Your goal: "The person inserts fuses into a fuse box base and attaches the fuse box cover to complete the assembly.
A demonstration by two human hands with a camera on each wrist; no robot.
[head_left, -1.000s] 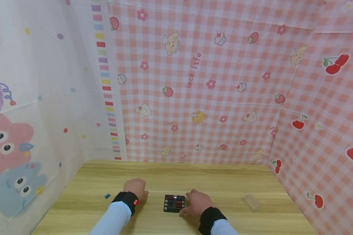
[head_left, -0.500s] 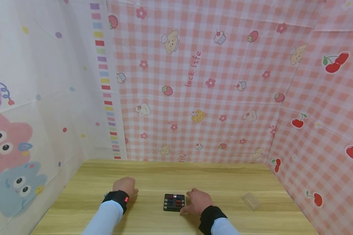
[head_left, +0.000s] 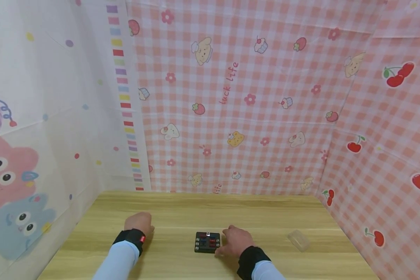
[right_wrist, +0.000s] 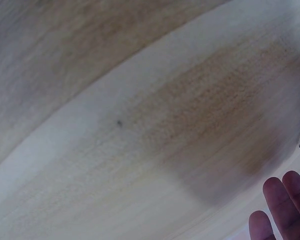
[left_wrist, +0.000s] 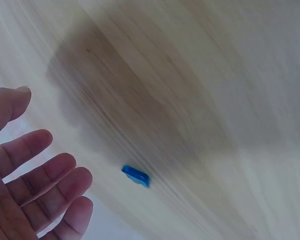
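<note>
A black fuse block (head_left: 207, 242) with red and blue blade fuses lies flat on the wooden table. My right hand (head_left: 237, 241) is at its right side, thumb and index finger spread by the edge; contact is hard to tell. In the right wrist view its fingers (right_wrist: 280, 202) look extended, and a dark corner of the block shows at the border. Farther left, my left hand (head_left: 139, 222) hovers with nothing in it. Beneath it, in the left wrist view, a small blue fuse (left_wrist: 136, 176) lies beside the loosely spread fingers (left_wrist: 60, 167); the head view hides it.
A clear plastic cover (head_left: 298, 240) lies on the table (head_left: 266, 212) to the right of my right hand. Patterned cloth walls (head_left: 238, 116) close off the back and both sides.
My left hand has moved left from beside the fuse block until it covers the small blue fuse in the head view. The right hand and the block have stayed nearly still.
</note>
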